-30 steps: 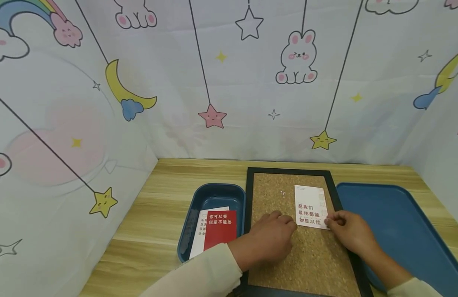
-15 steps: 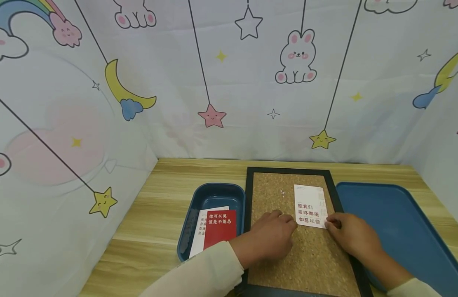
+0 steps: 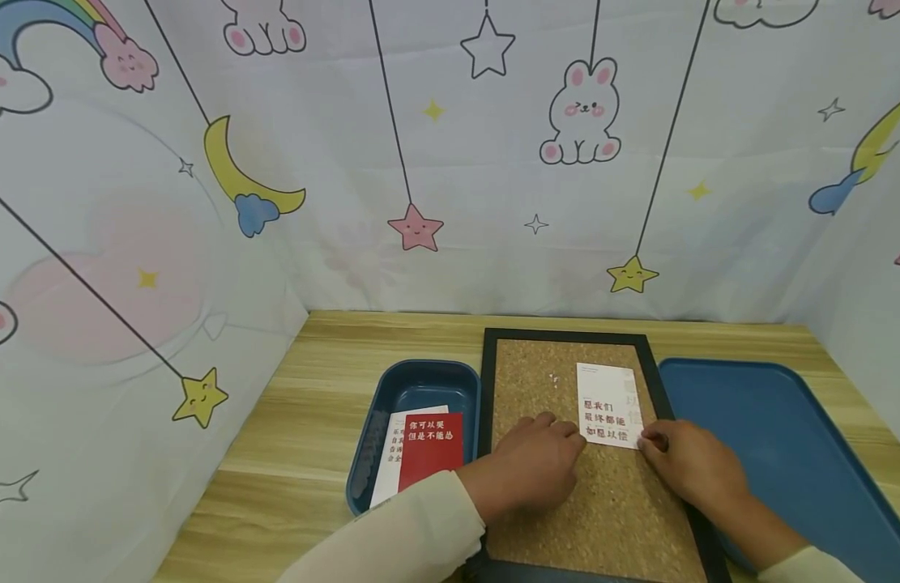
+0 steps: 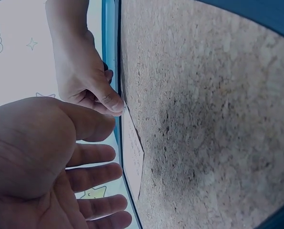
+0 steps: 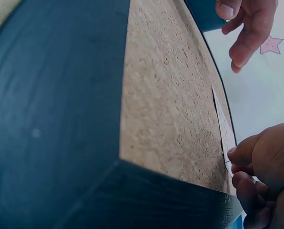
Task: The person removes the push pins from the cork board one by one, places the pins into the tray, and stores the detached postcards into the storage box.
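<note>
A white card (image 3: 608,389) with red Chinese characters lies on the upper right of a black-framed cork board (image 3: 595,510). My right hand (image 3: 693,461) pinches the card's lower right corner between thumb and index finger, the other fingers curled under. In the right wrist view, the thumb (image 5: 247,150) meets the edge of the card (image 5: 223,126). My left hand (image 3: 540,463) is beside the card's lower left corner, over the cork. In the left wrist view its fingers (image 4: 96,176) are loosely extended and spread, with nothing between them and the thumb.
Left of the board is a dark blue bin (image 3: 431,371) holding a red card (image 3: 431,453) and a white card (image 3: 388,461). A flat blue tray (image 3: 792,453) lies to the right. A printed cloth (image 3: 479,283) hangs behind the wooden table (image 3: 275,445).
Both hands stay nearly where they were. The whole head view has shifted very slightly; the card keeps its place on the board.
</note>
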The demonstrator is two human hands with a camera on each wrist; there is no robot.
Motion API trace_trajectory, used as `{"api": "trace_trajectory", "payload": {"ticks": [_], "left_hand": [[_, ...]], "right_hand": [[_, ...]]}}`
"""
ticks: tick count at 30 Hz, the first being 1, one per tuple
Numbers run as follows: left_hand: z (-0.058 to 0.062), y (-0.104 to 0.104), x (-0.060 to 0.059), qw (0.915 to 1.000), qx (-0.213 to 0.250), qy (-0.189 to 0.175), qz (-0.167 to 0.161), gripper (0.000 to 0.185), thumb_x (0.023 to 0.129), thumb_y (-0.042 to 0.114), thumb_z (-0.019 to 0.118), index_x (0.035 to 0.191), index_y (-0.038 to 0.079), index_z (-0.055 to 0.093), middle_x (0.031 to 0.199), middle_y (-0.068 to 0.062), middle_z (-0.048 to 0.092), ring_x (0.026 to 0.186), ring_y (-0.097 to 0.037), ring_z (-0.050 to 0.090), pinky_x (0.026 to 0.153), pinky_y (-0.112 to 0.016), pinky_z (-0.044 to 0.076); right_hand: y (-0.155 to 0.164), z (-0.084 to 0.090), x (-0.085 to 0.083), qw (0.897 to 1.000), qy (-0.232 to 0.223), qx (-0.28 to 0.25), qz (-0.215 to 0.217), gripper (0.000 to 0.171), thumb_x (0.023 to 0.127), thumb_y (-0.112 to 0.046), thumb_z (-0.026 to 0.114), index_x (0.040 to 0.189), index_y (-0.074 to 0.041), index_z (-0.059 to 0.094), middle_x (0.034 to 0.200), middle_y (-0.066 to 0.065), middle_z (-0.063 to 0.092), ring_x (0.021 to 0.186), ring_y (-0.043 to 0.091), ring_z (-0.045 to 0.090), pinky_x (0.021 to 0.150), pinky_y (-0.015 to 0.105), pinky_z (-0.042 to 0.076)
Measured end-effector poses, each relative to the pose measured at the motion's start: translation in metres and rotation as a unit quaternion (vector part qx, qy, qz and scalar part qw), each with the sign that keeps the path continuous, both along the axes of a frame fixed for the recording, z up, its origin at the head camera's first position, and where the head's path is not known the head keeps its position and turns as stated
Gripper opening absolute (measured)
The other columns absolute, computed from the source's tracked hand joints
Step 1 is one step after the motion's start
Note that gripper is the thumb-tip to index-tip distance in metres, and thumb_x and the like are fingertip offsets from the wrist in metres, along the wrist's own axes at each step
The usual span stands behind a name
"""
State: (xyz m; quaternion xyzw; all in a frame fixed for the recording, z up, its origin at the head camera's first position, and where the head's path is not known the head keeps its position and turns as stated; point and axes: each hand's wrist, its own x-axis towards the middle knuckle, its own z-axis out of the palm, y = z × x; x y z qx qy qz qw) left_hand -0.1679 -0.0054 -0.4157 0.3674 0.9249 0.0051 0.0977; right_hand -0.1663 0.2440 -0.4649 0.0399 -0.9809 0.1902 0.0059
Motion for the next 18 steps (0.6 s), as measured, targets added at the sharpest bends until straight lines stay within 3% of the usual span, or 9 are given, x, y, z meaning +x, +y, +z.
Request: {"api": "trace_trajectory", "payload": {"ticks": [8,18], "left_hand": [[-0.0007,0.0036,-0.0013,0.9999,-0.003,-0.016,-0.001,0.039,0.102,0.035,0.061,0.139,0.023,0.062,0.146,0.010,0.054,0.132,-0.015,0.048,0.110,-0.037,0.040],[-0.0041,0.0068,-0.0017,0.9998,-0.017,-0.010,0.001,0.040,0.103,0.036,0.059,0.141,0.023,0.061,0.149,0.010,0.051,0.134,-0.016,0.047,0.110,-0.037,0.040]], "right_hand": [[-0.0012,-0.0001,0.0014,1.000,0.003,0.003,0.004,0.013,0.092,-0.022,0.076,0.098,-0.011,0.077,0.087,0.003,0.071,0.072,0.019,0.065,0.055,0.041,0.049],[-0.0030,-0.0007,0.0016,1.000,0.006,0.009,0.004,0.012,0.092,-0.021,0.076,0.097,-0.010,0.077,0.087,0.004,0.070,0.073,0.022,0.066,0.058,0.044,0.051]]}}
